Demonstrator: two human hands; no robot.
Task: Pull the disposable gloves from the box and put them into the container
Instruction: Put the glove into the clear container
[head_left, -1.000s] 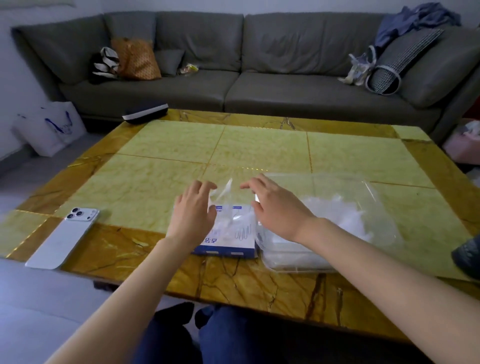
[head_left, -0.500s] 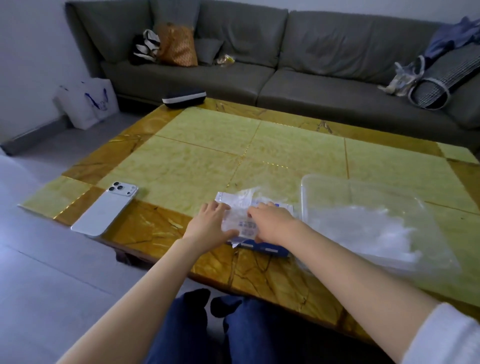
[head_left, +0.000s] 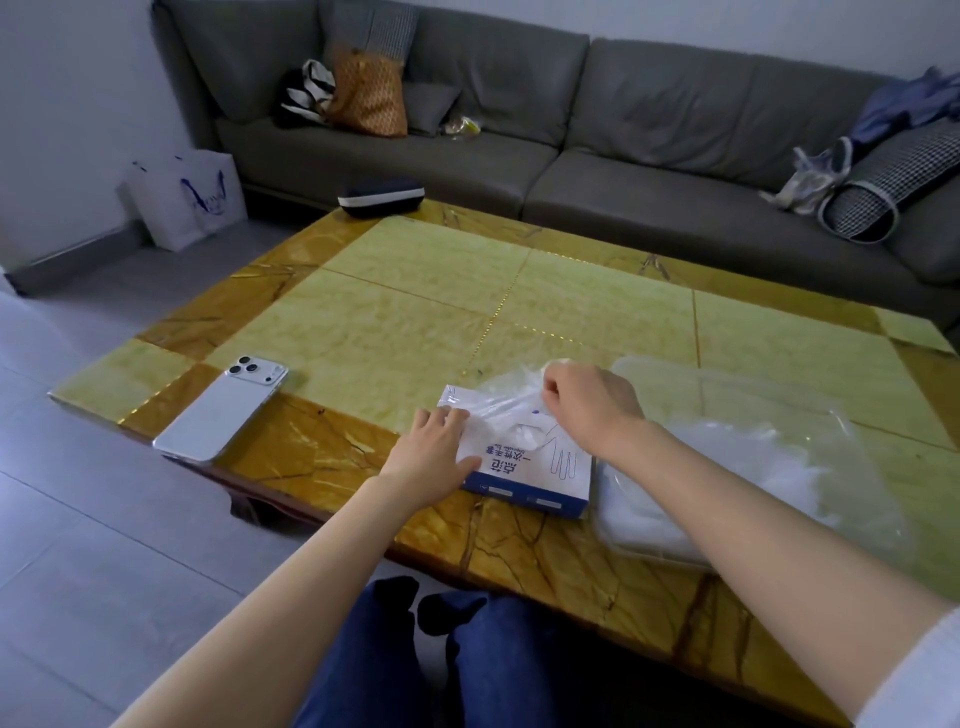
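A grey sofa runs along the far side of a yellow stone table. On the table's right part sits a clear container with a heap of gloves inside; the right forearm crosses over its near left corner. A white phone lies near the left edge, well apart. Just left of the container lies the box. The left hand presses straight fingers on the box's left side. The right hand, fingers curled, pinches a clear glove stretching from the box's top.
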